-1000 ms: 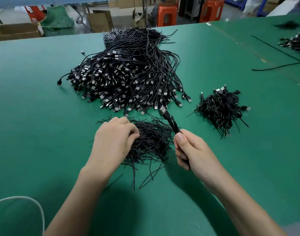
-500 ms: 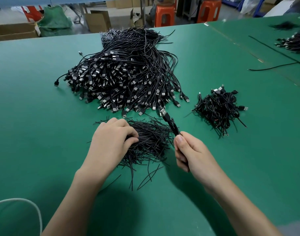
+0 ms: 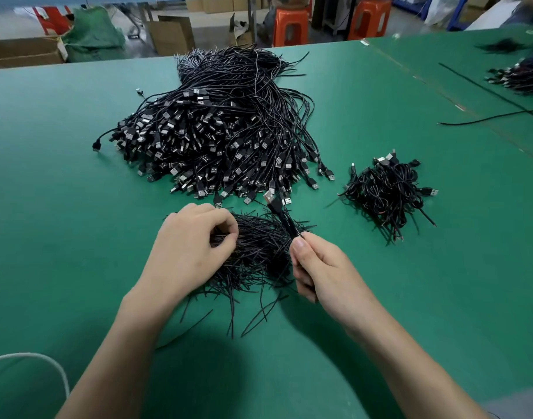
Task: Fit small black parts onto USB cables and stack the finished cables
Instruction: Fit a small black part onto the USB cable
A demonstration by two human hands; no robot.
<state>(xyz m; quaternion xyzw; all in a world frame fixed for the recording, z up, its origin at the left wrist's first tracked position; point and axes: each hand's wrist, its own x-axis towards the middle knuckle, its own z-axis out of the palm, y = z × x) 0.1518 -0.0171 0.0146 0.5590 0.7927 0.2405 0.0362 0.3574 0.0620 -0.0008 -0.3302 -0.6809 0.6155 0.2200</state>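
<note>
A big heap of black USB cables (image 3: pixel 222 137) lies in the middle of the green table (image 3: pixel 62 207). In front of it sits a loose pile of thin black strands (image 3: pixel 259 252). My left hand (image 3: pixel 189 252) rests on that pile with its fingers curled, pinching at the strands. My right hand (image 3: pixel 322 270) grips one USB cable (image 3: pixel 278 211), whose metal plug points up and away. A small stack of coiled cables (image 3: pixel 386 192) lies to the right.
A white cord (image 3: pixel 47 367) loops at the near left edge. More cable heaps (image 3: pixel 525 75) and a long loose black wire (image 3: pixel 486 117) lie at the far right. Cardboard boxes (image 3: pixel 171 34) and orange stools (image 3: pixel 291 25) stand beyond the table.
My left hand's fingers have curled tighter into the strand pile. My right hand still holds the cable at the same spot.
</note>
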